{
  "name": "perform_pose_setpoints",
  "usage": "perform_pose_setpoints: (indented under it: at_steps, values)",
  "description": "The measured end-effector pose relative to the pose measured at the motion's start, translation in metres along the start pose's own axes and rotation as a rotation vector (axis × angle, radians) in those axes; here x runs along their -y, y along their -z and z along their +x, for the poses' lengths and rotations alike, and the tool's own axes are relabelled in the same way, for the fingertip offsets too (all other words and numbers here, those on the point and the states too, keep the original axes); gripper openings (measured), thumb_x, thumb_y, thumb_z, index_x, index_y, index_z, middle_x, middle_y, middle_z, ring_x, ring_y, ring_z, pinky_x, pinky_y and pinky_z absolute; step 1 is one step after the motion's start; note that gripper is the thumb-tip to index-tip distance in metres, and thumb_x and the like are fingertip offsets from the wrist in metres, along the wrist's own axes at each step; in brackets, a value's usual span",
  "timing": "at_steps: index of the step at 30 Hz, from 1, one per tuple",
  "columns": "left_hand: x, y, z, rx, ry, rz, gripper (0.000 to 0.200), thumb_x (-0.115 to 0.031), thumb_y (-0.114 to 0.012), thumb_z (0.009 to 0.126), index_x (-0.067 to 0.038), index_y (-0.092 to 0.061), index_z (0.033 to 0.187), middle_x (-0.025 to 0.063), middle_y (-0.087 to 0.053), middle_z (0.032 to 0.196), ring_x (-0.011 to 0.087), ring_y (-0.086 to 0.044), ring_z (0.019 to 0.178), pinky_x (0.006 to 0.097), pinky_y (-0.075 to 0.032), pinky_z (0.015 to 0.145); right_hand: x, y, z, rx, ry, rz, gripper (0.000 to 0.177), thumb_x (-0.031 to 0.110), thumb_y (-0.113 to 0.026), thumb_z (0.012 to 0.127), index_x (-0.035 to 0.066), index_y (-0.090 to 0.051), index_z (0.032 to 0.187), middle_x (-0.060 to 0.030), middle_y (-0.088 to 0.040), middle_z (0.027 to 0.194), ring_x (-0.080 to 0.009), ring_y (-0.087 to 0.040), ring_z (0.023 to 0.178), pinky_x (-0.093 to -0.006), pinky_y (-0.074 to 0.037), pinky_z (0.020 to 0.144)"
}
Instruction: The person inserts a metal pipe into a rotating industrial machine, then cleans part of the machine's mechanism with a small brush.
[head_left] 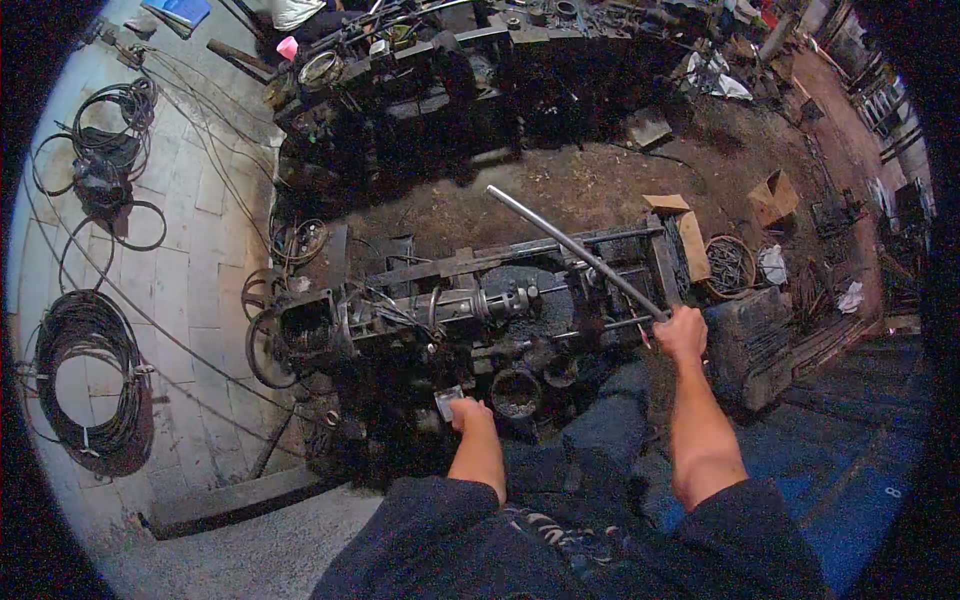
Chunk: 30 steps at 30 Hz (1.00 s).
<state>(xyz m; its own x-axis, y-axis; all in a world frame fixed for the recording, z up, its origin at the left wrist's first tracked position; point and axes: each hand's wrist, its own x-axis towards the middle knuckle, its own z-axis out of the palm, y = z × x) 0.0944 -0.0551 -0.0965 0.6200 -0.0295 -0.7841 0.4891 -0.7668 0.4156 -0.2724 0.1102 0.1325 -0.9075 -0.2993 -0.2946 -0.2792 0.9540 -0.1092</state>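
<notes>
My right hand (682,332) is closed around the lower end of a long metal rod (570,243), which slants up and left above the machine. The machine (455,306), dark and greasy with a bright metal chuck-like part (512,303), stretches across in front of me. At its near side, my left hand (470,412) has its fingers closed at a small pale rectangular piece (447,402). Whether that piece is loose or fixed to the machine cannot be made out. Just right of the left hand is a round cup-like container (516,393) with dark contents.
A large coil of dark wire (85,372) lies on the pale tiled floor at left. Opposite stands a cluttered workbench (420,75). Right of the machine are a basket of metal pieces (730,265) and an open cardboard box (773,199). A beam (235,503) lies low at left.
</notes>
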Motion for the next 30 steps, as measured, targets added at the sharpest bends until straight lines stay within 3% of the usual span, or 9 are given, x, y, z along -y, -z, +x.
perform_pose_setpoints:
  at_steps: [7, 9, 15, 19, 23, 27, 30]
  values:
    - [-0.004, 0.005, -0.031, -0.090, -0.048, -0.125, 0.038, -0.024, -0.055, 0.080, 0.004, -0.057, 0.106, 0.0175, -0.063, 0.104, 0.0297, -0.067, 0.083, 0.0432, -0.058, 0.071, 0.007, 0.010, -0.002, 0.030, 0.019, -0.029, 0.037, 0.031, -0.070, 0.066, 0.005, -0.069, 0.093, -0.0239, -0.065, 0.089, -0.0391, -0.063, 0.087, -0.0453, -0.051, 0.079]
    - [0.000, 0.005, -0.013, 0.042, -0.041, -0.067, 0.039, -0.024, -0.055, 0.081, 0.003, -0.055, 0.109, 0.0162, -0.062, 0.107, 0.0292, -0.066, 0.089, 0.0445, -0.057, 0.074, 0.006, 0.009, -0.003, 0.023, 0.014, -0.011, 0.037, 0.030, -0.070, 0.066, 0.004, -0.069, 0.093, -0.0240, -0.065, 0.088, -0.0391, -0.063, 0.087, -0.0451, -0.051, 0.079]
    - [-0.002, 0.003, -0.016, -0.014, -0.016, -0.116, 0.041, -0.031, -0.060, 0.081, -0.001, -0.056, 0.109, 0.0146, -0.064, 0.106, 0.0296, -0.065, 0.091, 0.0484, -0.055, 0.078, 0.009, 0.010, -0.005, -0.013, -0.001, -0.004, 0.035, 0.026, -0.068, 0.065, 0.003, -0.069, 0.092, -0.0244, -0.065, 0.088, -0.0398, -0.063, 0.087, -0.0448, -0.051, 0.078]
    - [-0.003, 0.004, -0.017, 0.032, 0.011, -0.157, 0.037, -0.028, -0.061, 0.080, -0.001, -0.060, 0.105, 0.0150, -0.063, 0.107, 0.0305, -0.065, 0.092, 0.0479, -0.055, 0.080, 0.016, 0.019, -0.009, 0.017, -0.037, 0.017, 0.036, 0.026, -0.068, 0.065, 0.003, -0.069, 0.093, -0.0246, -0.065, 0.089, -0.0400, -0.063, 0.088, -0.0449, -0.051, 0.079]
    - [-0.009, 0.009, -0.043, -0.006, -0.024, -0.081, 0.031, -0.018, -0.056, 0.075, 0.006, -0.063, 0.093, 0.0177, -0.064, 0.100, 0.0304, -0.066, 0.086, 0.0412, -0.057, 0.071, 0.005, 0.005, -0.005, -0.032, -0.006, 0.007, 0.040, 0.027, -0.068, 0.065, 0.003, -0.068, 0.097, -0.0236, -0.065, 0.091, -0.0385, -0.063, 0.089, -0.0443, -0.051, 0.080]
    - [-0.006, 0.009, -0.034, -0.038, -0.057, -0.053, 0.030, -0.016, -0.053, 0.074, 0.010, -0.062, 0.086, 0.0196, -0.064, 0.096, 0.0304, -0.066, 0.079, 0.0404, -0.056, 0.064, 0.011, 0.014, -0.008, 0.011, -0.011, 0.001, 0.042, 0.030, -0.070, 0.066, 0.003, -0.068, 0.098, -0.0227, -0.066, 0.093, -0.0373, -0.063, 0.090, -0.0436, -0.051, 0.080]
    - [-0.012, 0.013, -0.060, -0.044, -0.090, 0.020, 0.033, -0.018, -0.052, 0.077, 0.008, -0.061, 0.096, 0.0189, -0.064, 0.097, 0.0306, -0.066, 0.079, 0.0425, -0.056, 0.064, 0.009, 0.011, -0.005, 0.011, -0.024, 0.001, 0.043, 0.031, -0.070, 0.066, 0.004, -0.068, 0.099, -0.0231, -0.065, 0.093, -0.0376, -0.063, 0.090, -0.0436, -0.051, 0.081]
